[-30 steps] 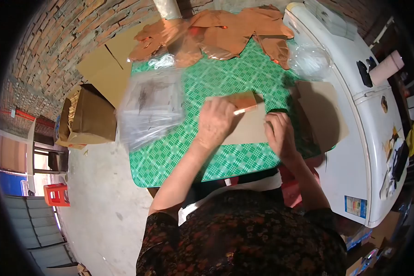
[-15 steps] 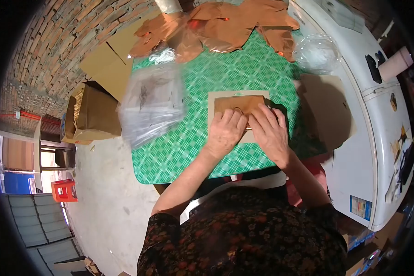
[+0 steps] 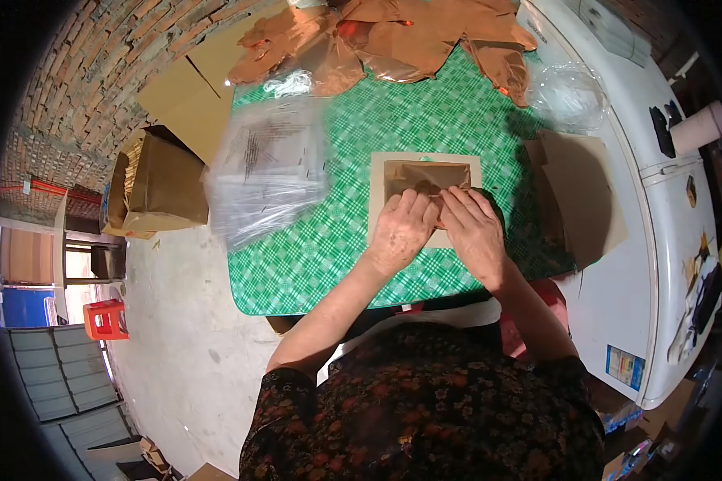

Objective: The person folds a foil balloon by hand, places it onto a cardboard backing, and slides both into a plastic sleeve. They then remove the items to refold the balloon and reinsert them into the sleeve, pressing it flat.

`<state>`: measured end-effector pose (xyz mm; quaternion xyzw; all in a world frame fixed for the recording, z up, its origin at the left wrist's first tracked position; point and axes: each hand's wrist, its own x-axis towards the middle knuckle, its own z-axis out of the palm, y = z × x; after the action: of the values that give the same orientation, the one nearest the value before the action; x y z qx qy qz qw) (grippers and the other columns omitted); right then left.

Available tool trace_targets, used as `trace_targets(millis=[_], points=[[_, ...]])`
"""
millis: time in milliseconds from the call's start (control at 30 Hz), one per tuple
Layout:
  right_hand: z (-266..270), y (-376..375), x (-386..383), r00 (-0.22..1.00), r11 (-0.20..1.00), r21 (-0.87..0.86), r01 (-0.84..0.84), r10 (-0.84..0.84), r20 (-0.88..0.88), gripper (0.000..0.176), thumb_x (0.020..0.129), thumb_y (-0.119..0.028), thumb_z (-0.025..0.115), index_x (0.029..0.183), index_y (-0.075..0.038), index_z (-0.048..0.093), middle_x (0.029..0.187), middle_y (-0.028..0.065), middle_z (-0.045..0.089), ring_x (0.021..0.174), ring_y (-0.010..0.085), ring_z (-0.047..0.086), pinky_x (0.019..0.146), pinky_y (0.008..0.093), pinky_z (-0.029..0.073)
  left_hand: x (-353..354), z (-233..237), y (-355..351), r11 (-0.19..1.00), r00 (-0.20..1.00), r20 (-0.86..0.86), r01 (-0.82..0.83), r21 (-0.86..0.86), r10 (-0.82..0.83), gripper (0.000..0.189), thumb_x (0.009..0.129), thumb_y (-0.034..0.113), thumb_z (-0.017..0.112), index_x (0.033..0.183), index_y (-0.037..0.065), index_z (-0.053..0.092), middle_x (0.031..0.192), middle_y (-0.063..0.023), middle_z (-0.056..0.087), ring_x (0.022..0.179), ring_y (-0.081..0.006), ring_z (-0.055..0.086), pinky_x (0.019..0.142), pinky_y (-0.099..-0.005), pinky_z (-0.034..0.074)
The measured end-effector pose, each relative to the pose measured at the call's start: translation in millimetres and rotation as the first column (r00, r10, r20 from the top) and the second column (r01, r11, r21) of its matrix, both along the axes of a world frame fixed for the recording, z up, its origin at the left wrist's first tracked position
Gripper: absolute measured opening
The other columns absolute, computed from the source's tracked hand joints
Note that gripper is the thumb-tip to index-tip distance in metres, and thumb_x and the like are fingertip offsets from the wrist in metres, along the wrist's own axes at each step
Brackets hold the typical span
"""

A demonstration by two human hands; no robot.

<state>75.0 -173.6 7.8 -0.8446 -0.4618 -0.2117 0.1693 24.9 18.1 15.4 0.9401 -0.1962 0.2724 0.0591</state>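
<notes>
On a pale cardboard sheet (image 3: 379, 186) lies a brown, shiny packet (image 3: 445, 171). Both hands rest at the packet's near edge, side by side with their fingertips almost touching. My left hand (image 3: 403, 232) has its fingers bent and pressed together; whatever is under the fingertips is hidden. My right hand (image 3: 474, 234) lies over the packet's right part, fingers close together and curled down at the tips. Its fingertips also hide what they press on. The sheet sits on a green checked tablecloth (image 3: 345, 264).
Stacked clear plastic bags (image 3: 269, 172) lie left of the sheet. Copper-coloured sheets (image 3: 413, 48) cover the far edge. A clear plastic bundle (image 3: 568, 94) and a brown board (image 3: 584, 192) are at the right, beside a white fridge (image 3: 658, 232). A cardboard box (image 3: 164, 183) stands left.
Both hands remain at the packet; their fingers have drawn closer together along its near edge. The right hand's fingers are less spread. The view has shifted slightly.
</notes>
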Motion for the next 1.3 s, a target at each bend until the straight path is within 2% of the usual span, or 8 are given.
trace_targets(millis=[267, 367, 567, 667, 800, 933, 1067, 1300], points=[[0.3, 0.3, 4.8, 1.000, 0.999, -0.042, -0.005, 0.005, 0.003, 0.030, 0.088, -0.011, 0.065, 0.113, 0.003, 0.074, 0.134, 0.0173, 0.071, 0.135, 0.0317, 0.062, 0.119, 0.0504, 0.043, 3.3, 3.8, 2.0, 0.997, 0.996, -0.088, 0.015, -0.074, -0.022, 0.019, 0.080, 0.015, 0.072, 0.096, 0.004, 0.069, 0.092, -0.0068, 0.060, 0.093, -0.0245, 0.061, 0.080, -0.0366, 0.053], [-2.5, -0.4, 4.2, 1.000, 0.998, -0.066, 0.001, -0.001, 0.010, 0.030, 0.088, -0.012, 0.065, 0.113, 0.002, 0.075, 0.136, 0.0158, 0.071, 0.137, 0.0303, 0.061, 0.122, 0.0513, 0.040, 3.2, 1.1, 2.9, 0.990, 0.995, -0.091, 0.031, -0.138, -0.043, 0.033, 0.073, 0.013, 0.081, 0.101, 0.000, 0.070, 0.099, -0.0123, 0.063, 0.092, -0.0312, 0.064, 0.082, -0.0415, 0.056], [-3.3, -1.4, 3.6, 1.000, 0.995, -0.094, 0.017, -0.014, 0.027, 0.030, 0.087, -0.012, 0.067, 0.114, -0.001, 0.076, 0.135, 0.0137, 0.072, 0.138, 0.0281, 0.061, 0.124, 0.0538, 0.036, -13.7, 39.0, 0.6, 0.921, 0.978, -0.187, 0.010, -0.389, -0.089, 0.047, 0.085, 0.016, 0.077, 0.126, -0.004, 0.068, 0.121, -0.0190, 0.067, 0.106, -0.0368, 0.065, 0.094, -0.0481, 0.055], [-6.6, -3.1, 3.5, 1.000, 0.992, -0.126, 0.015, -0.013, 0.016, 0.031, 0.086, -0.011, 0.067, 0.114, -0.002, 0.076, 0.133, 0.0136, 0.072, 0.137, 0.0276, 0.061, 0.124, 0.0553, 0.036, -2.0, 38.5, 1.0, 0.921, 0.998, -0.068, -0.008, -0.390, -0.020, 0.050, 0.095, 0.020, 0.071, 0.137, -0.005, 0.064, 0.138, -0.0231, 0.064, 0.127, -0.0418, 0.062, 0.109, -0.0512, 0.050], [-5.1, -0.3, 3.6, 1.000, 0.994, -0.108, 0.024, -0.023, 0.013, 0.033, 0.087, -0.011, 0.067, 0.117, -0.002, 0.076, 0.133, 0.0136, 0.072, 0.137, 0.0277, 0.062, 0.124, 0.0568, 0.036, 16.4, 14.7, 4.3, 0.946, 0.985, -0.169, -0.096, -0.310, 0.044, 0.053, 0.107, 0.026, 0.059, 0.151, -0.004, 0.056, 0.160, -0.0245, 0.052, 0.151, -0.0420, 0.046, 0.127, -0.0514, 0.035], [-3.5, 0.5, 2.9, 0.999, 0.995, -0.093, 0.023, -0.020, 0.033, 0.037, 0.088, -0.011, 0.066, 0.123, -0.002, 0.075, 0.134, 0.0133, 0.072, 0.136, 0.0279, 0.062, 0.125, 0.0578, 0.035, 25.1, -10.3, 12.4, 0.953, 0.962, -0.267, -0.136, -0.270, 0.062, 0.056, 0.111, 0.030, 0.050, 0.160, 0.002, 0.047, 0.168, -0.0206, 0.042, 0.159, -0.0368, 0.035, 0.132, -0.0517, 0.023], [-0.8, 0.3, 1.7, 1.000, 0.992, -0.121, 0.023, -0.021, 0.014, 0.044, 0.089, -0.012, 0.065, 0.132, -0.001, 0.072, 0.138, 0.0132, 0.070, 0.138, 0.0281, 0.060, 0.125, 0.0591, 0.034, 25.3, -22.6, 16.3, 0.971, 0.948, -0.302, -0.158, -0.180, 0.099, 0.059, 0.112, 0.032, 0.046, 0.166, 0.008, 0.039, 0.174, -0.0190, 0.033, 0.162, -0.0356, 0.028, 0.133, -0.0522, 0.020], [4.3, -1.6, -4.5, 0.999, 0.988, -0.152, 0.034, -0.032, 0.018, 0.044, 0.090, -0.013, 0.066, 0.131, 0.001, 0.071, 0.141, 0.0141, 0.068, 0.141, 0.0288, 0.058, 0.125, 0.0640, 0.031, 26.2, -22.4, 15.6, 0.975, 0.949, -0.294, -0.162, -0.150, 0.113, 0.061, 0.110, 0.035, 0.051, 0.165, 0.008, 0.041, 0.172, -0.0200, 0.034, 0.160, -0.0428, 0.029, 0.131, -0.0549, 0.022]])
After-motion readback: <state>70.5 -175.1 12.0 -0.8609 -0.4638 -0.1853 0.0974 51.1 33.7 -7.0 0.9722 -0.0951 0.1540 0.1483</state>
